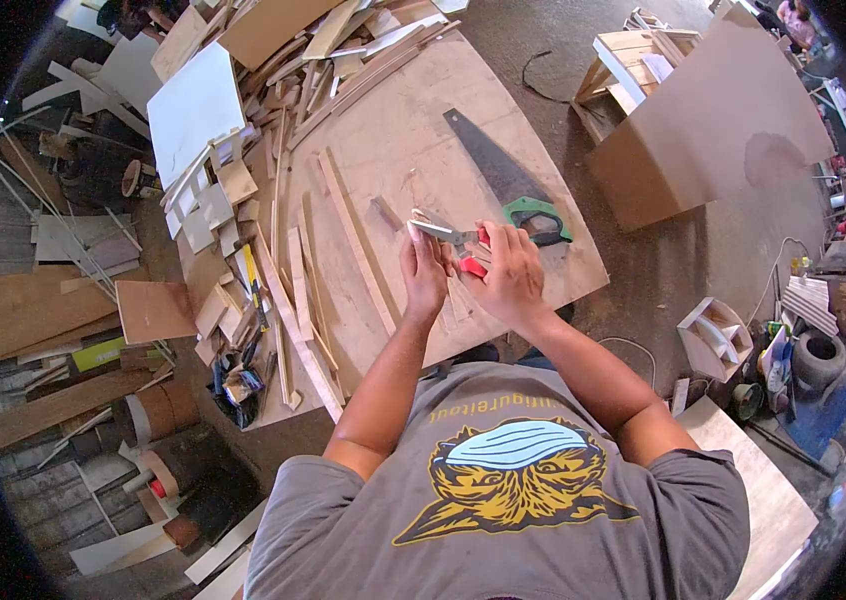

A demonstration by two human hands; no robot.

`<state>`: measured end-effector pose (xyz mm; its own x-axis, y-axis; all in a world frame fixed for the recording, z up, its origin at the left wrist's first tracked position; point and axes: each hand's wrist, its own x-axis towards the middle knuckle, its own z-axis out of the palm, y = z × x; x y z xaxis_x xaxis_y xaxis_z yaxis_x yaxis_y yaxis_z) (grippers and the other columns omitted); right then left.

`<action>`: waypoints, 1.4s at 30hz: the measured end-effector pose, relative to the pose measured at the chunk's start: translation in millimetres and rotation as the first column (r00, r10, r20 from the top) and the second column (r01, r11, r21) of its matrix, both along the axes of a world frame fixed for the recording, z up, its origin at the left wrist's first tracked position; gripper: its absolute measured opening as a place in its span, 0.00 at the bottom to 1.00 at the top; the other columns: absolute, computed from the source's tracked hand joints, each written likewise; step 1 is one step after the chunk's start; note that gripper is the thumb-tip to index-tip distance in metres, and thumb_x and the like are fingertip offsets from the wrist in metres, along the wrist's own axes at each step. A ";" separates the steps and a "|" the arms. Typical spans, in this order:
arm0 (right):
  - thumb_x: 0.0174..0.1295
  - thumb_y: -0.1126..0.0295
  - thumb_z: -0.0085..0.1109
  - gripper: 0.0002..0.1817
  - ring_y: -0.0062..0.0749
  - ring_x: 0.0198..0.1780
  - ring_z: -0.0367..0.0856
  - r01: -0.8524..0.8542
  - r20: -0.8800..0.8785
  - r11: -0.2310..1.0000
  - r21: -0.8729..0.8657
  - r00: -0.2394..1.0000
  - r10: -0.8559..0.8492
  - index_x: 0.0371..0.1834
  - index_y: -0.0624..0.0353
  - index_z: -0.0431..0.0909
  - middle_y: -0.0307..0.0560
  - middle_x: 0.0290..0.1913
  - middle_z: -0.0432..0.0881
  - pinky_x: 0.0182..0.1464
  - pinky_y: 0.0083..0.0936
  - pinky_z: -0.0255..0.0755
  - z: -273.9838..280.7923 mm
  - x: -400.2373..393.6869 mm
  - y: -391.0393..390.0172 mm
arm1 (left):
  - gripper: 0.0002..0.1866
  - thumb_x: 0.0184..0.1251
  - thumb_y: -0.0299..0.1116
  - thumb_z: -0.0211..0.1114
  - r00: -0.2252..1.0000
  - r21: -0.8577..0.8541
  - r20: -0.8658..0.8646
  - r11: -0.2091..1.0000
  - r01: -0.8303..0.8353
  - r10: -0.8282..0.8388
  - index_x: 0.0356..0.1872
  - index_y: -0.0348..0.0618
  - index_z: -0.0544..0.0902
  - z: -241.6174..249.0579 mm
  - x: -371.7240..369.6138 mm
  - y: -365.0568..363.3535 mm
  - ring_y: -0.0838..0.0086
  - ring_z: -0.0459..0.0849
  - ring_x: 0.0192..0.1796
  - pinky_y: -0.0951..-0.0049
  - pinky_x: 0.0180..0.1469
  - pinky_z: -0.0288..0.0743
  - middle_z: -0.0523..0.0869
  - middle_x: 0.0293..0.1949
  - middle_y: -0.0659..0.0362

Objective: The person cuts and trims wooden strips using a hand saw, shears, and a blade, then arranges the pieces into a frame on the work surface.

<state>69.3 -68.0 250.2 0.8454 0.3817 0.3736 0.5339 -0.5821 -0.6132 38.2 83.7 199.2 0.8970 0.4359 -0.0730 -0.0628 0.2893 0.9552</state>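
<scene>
Below, the wooden tabletop (pixel 423 110) is bearing piled offcuts (pixel 233 180) and a green-handled saw (pixel 503 175). Near the saw, my right hand (pixel 511 272) is gripping red-handled snips (pixel 443 233); my left hand (pixel 425 272) is meeting their blade end, though I cannot tell its grip.

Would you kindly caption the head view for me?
Right hand gripping a red-handled tool, left hand at its tip, saw nearby.

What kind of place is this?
It looks like a woodworking shop. A saw with a green handle lies on the table, near long wood strips, and lots of wood scraps are heaped along one side.
</scene>
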 end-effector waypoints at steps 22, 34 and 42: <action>0.54 0.61 0.77 0.30 0.53 0.50 0.82 0.431 -0.074 0.898 -0.092 0.896 -0.437 0.59 0.57 0.76 0.51 0.46 0.83 0.52 0.46 0.75 -33.7 1.6 -119.6 | 0.22 0.91 0.45 0.46 0.943 0.389 -0.140 0.859 0.332 -0.301 0.44 0.35 0.79 2.8 54.1 -129.3 0.74 0.73 0.30 0.67 0.34 0.71 0.77 0.27 0.57; 0.62 0.56 0.74 0.23 0.54 0.46 0.89 0.841 -0.559 0.535 0.082 0.483 -0.674 0.51 0.62 0.82 0.58 0.42 0.89 0.48 0.43 0.81 -67.6 7.3 -298.0 | 0.30 0.89 0.55 0.46 0.682 0.232 -0.262 0.641 0.731 -0.683 0.39 0.35 0.80 -43.9 119.7 -343.1 0.76 0.78 0.31 0.68 0.35 0.73 0.79 0.26 0.61; 0.57 0.63 0.76 0.28 0.48 0.51 0.87 0.724 -0.376 0.689 0.041 0.650 -0.661 0.59 0.59 0.78 0.55 0.51 0.85 0.54 0.40 0.81 -68.6 18.3 -371.5 | 0.26 0.88 0.57 0.46 0.582 -0.046 -0.218 0.604 0.796 -0.784 0.31 0.49 0.73 -20.2 141.1 -382.4 0.85 0.64 0.17 0.77 0.19 0.56 0.68 0.19 0.70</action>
